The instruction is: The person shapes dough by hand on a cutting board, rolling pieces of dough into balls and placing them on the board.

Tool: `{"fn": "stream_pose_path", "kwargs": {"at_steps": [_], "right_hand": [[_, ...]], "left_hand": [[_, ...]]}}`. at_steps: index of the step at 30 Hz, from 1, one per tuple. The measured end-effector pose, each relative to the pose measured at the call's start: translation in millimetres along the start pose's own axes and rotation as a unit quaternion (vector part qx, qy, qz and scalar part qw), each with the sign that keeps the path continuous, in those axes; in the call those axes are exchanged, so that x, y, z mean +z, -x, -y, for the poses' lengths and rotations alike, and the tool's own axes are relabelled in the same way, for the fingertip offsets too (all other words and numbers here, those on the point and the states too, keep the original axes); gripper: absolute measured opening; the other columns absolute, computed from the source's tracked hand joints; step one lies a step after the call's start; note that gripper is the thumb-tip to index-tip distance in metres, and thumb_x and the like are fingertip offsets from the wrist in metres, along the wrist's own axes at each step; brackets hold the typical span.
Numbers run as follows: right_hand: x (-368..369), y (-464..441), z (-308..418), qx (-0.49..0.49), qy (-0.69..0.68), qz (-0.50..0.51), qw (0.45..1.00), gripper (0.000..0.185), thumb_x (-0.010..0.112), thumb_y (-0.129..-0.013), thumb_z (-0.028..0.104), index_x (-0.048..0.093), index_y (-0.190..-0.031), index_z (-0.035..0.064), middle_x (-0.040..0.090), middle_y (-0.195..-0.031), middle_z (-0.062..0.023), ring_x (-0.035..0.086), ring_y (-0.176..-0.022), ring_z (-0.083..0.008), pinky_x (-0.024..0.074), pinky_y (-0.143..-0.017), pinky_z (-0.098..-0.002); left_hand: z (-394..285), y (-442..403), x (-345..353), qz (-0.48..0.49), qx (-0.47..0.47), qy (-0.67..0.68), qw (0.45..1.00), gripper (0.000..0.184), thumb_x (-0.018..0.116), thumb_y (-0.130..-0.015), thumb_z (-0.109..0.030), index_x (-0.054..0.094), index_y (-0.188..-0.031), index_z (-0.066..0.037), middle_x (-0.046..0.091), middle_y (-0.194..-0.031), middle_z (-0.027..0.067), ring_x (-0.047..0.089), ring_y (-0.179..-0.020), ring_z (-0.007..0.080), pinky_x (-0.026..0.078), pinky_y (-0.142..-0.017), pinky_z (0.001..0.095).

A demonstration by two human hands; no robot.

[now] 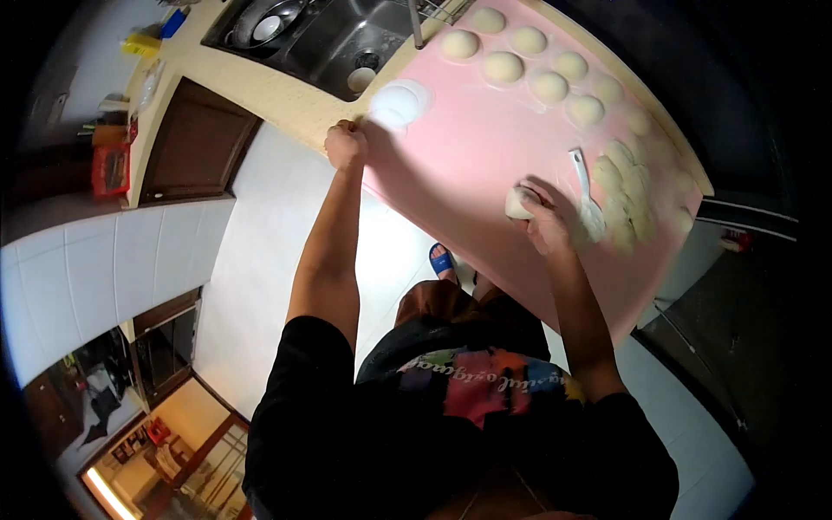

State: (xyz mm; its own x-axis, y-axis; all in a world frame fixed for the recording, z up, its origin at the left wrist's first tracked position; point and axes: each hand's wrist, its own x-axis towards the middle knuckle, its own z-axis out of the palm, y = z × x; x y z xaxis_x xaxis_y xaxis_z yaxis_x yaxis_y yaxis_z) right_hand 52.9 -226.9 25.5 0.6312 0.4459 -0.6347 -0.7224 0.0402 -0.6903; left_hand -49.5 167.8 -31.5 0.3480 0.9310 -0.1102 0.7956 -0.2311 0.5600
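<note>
My right hand [546, 227] holds a white dough ball [520, 203] above the pink mat [459, 165], its fingers wrapped round one side. At the counter's edge my left hand [347, 146] is closed, beside a white round patch of flour or a dish [397, 104]; what its fingers hold, if anything, is hidden. A white spatula or scoop [582, 178] lies right of my right hand, next to a lumpy pile of dough pieces [624, 195]. Several round dough balls [504, 67] rest in rows along the mat's far side.
Behind the counter's edge is a metal sink [373, 39] with a small bowl [360, 80] in it. A pan [264, 22] sits in the left basin. Yellow and blue items [141, 44] stand at the far left. Below is a tiled floor [269, 225].
</note>
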Motion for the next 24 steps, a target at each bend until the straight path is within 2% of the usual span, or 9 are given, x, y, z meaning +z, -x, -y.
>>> {"fn": "stream_pose_path", "kwargs": {"at_steps": [3,7,10,12,14,16,20,22,24], "right_hand": [[-8,-4,-1,0.015,-0.018,0.001,1.0,0.04,0.066,-0.095,0.011,0.056,-0.133,0.0109,0.06,-0.127,-0.0073,0.06,-0.115,-0.0224,0.0571,-0.089,-0.0397],[-11,-19,9,0.021,-0.006,0.035,0.999,0.041,0.061,-0.096,0.006,0.053,-0.136,0.0094,0.059,-0.128,-0.0089,0.06,-0.116,-0.0241,0.0575,-0.089,-0.0427],[-1,-20,36,0.018,0.004,0.07,0.997,0.043,0.062,-0.096,0.005,0.054,-0.138,0.0085,0.059,-0.13,-0.0071,0.059,-0.117,-0.0227,0.0557,-0.091,-0.0416],[1,-34,45,0.028,-0.005,0.073,0.997,0.045,0.062,-0.095,0.004,0.053,-0.139,0.008,0.059,-0.13,-0.0069,0.059,-0.118,-0.0223,0.054,-0.094,-0.0417],[9,-52,58,0.035,-0.009,0.077,0.996,0.046,0.062,-0.095,0.003,0.052,-0.139,0.0076,0.058,-0.13,-0.0067,0.058,-0.119,-0.022,0.0524,-0.097,-0.0417],[19,-66,73,0.001,0.077,0.099,0.992,0.053,0.066,-0.091,0.002,0.049,-0.141,0.0078,0.059,-0.128,-0.0087,0.056,-0.12,-0.0216,0.0486,-0.1,-0.038],[43,-93,96,-0.048,0.171,0.089,0.98,0.058,0.073,-0.086,0.003,0.052,-0.139,0.0073,0.062,-0.123,-0.0077,0.06,-0.111,-0.0199,0.0501,-0.095,-0.0342],[57,-106,107,-0.074,0.217,0.095,0.969,0.059,0.078,-0.081,0.005,0.055,-0.136,0.0062,0.064,-0.12,-0.0078,0.062,-0.107,-0.0188,0.0505,-0.094,-0.0319],[77,-119,114,-0.14,0.365,0.087,0.916,0.059,0.081,-0.079,0.008,0.057,-0.133,0.0053,0.064,-0.12,-0.0079,0.062,-0.108,-0.0175,0.0498,-0.095,-0.0312]], "left_hand": [[12,1,5,-0.027,0.083,-0.016,0.996,0.023,0.058,-0.09,-0.02,0.074,-0.102,-0.008,0.073,-0.099,0.0177,0.068,-0.093,0.0391,0.054,-0.087,0.0465],[1,9,-7,-0.034,0.051,0.035,0.997,0.018,0.061,-0.09,-0.018,0.072,-0.1,-0.006,0.072,-0.095,0.0168,0.07,-0.09,0.0354,0.054,-0.082,0.0422],[-10,11,-8,-0.063,0.044,0.185,0.98,0.013,0.064,-0.092,-0.013,0.068,-0.097,-0.002,0.071,-0.087,0.0126,0.069,-0.084,0.0276,0.053,-0.078,0.0356],[-19,7,8,0.042,0.078,0.34,0.936,0.008,0.064,-0.093,-0.008,0.065,-0.097,-0.001,0.068,-0.082,0.0085,0.066,-0.075,0.0195,0.052,-0.07,0.03],[-69,20,8,0.116,-0.001,0.411,0.904,0.009,0.066,-0.09,-0.002,0.063,-0.099,0.0,0.064,-0.076,0.006,0.058,-0.062,0.0145,0.048,-0.054,0.0282],[-101,22,34,0.152,-0.056,0.453,0.876,0.01,0.066,-0.089,-0.002,0.062,-0.098,0.001,0.064,-0.076,0.0086,0.058,-0.056,0.0163,0.048,-0.048,0.0306],[-141,22,82,0.142,-0.083,0.344,0.924,0.011,0.063,-0.09,-0.004,0.067,-0.086,0.006,0.067,-0.07,0.0141,0.065,-0.053,0.0198,0.049,-0.043,0.0353],[-150,28,81,0.125,-0.113,0.309,0.936,0.016,0.063,-0.089,-0.007,0.069,-0.08,0.006,0.07,-0.072,0.0202,0.071,-0.063,0.0278,0.054,-0.055,0.0405],[-141,25,92,0.029,0.001,0.136,0.99,0.016,0.063,-0.086,-0.011,0.072,-0.084,0.003,0.072,-0.081,0.0235,0.072,-0.077,0.0369,0.056,-0.072,0.044]]}}
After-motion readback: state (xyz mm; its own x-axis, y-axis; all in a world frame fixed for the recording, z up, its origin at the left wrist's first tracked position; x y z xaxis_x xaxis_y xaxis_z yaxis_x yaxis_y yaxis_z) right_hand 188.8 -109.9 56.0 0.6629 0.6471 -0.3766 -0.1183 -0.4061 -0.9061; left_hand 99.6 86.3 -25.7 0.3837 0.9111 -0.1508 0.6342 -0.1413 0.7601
